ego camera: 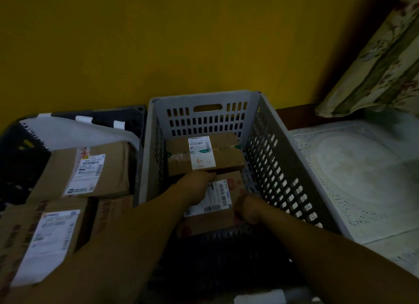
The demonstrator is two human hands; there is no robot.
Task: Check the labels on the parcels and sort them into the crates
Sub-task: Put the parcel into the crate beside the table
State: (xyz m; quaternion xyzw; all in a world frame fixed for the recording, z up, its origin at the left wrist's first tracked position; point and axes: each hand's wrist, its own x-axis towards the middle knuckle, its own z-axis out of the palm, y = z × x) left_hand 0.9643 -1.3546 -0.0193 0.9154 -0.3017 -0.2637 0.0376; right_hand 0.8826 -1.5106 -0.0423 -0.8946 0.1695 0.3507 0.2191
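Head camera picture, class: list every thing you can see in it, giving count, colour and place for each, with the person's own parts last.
grey crate: one, grey plastic, slotted walls, centre, against the wall.
parcels in the grey crate: two, brown cardboard with white labels; far parcel at the back, near parcel in front of it, under both hands.
black crate: one, black, left of the grey crate.
parcels on the left: at least three, brown cardboard; upper labelled box, lower labelled box, a third between them and the grey crate.
white sheet: one, behind the left parcels.
wall: yellow, behind.
curtain: one, floral, upper right.
floor tiles: pale, patterned, right.
left hand: on the near parcel's label.
right hand: gripping the near parcel's right edge.
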